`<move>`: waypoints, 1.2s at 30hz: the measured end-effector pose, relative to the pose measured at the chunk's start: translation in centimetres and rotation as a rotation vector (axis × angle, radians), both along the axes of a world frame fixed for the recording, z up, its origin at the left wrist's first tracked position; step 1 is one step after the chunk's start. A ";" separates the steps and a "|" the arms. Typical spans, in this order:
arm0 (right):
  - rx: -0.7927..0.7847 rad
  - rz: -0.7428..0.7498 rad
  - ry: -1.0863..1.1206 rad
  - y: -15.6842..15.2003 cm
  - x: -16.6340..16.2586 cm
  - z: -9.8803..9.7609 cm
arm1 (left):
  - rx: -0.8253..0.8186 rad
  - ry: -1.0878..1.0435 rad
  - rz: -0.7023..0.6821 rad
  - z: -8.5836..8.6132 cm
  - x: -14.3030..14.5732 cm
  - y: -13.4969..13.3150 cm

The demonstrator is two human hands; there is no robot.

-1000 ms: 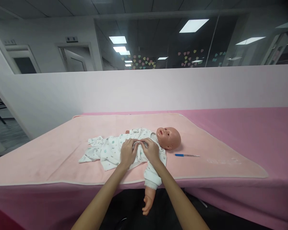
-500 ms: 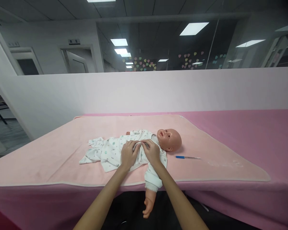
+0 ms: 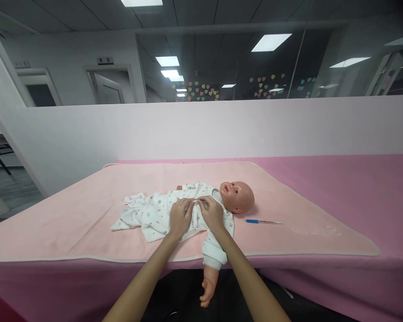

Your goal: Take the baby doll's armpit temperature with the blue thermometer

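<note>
A baby doll (image 3: pixel 237 197) lies on its back on a light pink blanket (image 3: pixel 70 214), head to the right. It wears a white printed romper (image 3: pixel 151 213). My left hand (image 3: pixel 179 217) and my right hand (image 3: pixel 212 214) rest side by side on the doll's chest, fingers curled and pinching the front edges of the romper together. One doll arm (image 3: pixel 208 281) in a white sleeve hangs over the table's near edge.
A blue-capped pen (image 3: pixel 262 222) lies on the blanket right of the doll's head. The table has a darker pink cover (image 3: pixel 356 188). A low white partition wall (image 3: pixel 221 125) runs behind it, with glass panels above.
My hands stay on the doll's chest; the gap in the romper between them has closed slightly. The view has tilted a little.
</note>
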State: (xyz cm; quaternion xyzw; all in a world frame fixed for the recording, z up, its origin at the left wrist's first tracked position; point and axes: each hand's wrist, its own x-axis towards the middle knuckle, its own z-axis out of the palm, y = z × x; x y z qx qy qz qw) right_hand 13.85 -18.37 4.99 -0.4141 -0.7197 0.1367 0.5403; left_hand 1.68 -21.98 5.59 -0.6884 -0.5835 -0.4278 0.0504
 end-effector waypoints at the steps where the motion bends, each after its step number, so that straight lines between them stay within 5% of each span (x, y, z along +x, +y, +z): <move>1: -0.005 -0.004 -0.003 0.0 0.0 0.0 | -0.002 -0.005 -0.002 0.0 0.0 0.0; 26: 0.047 -0.010 -0.041 0.3 -0.1 -0.4 | -0.025 -0.108 -0.038 0.4 0.2 -0.3; 36: 0.042 -0.006 -0.022 0.3 -0.1 -0.5 | -0.056 -0.362 -0.210 0.9 0.1 -0.1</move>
